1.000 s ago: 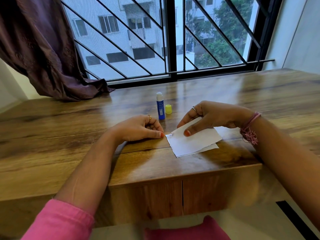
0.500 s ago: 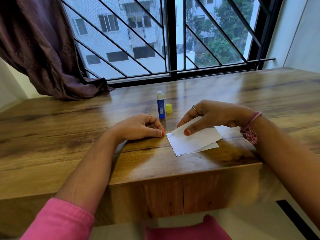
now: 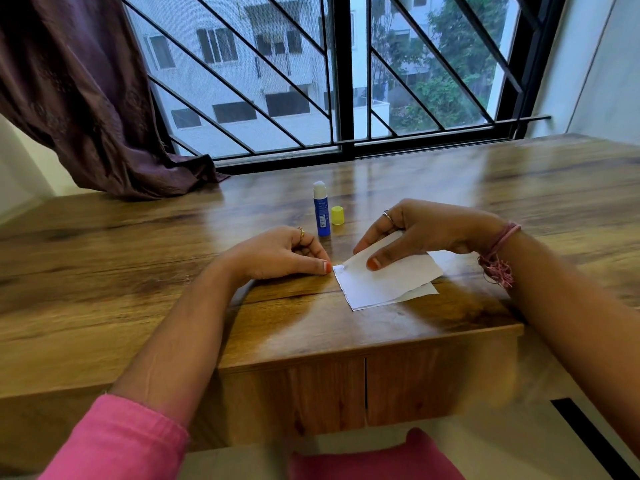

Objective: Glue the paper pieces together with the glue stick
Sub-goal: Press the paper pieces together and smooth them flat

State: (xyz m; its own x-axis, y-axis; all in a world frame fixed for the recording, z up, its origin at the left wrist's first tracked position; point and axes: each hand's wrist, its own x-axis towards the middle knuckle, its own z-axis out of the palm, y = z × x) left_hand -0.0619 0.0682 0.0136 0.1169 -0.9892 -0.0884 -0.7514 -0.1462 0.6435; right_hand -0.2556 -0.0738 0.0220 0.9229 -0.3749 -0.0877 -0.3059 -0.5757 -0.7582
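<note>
**Paper pinned at its corner**

While the left hand (image 3: 277, 252), curled with nothing in it, presses a fingertip at the paper (image 3: 384, 282) corner on the surface (image 3: 138, 258), the right hand (image 3: 426, 230) pinches the top sheet's lifted edge. Uncapped glue stick (image 3: 321, 209) stands behind, cap (image 3: 337, 215) just beside.

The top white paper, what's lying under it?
Under the top paper, a second paper piece peeks out at the lower right edge, both on the wooden table. Any glue between them is covered. The right hand holds the top piece.
</note>
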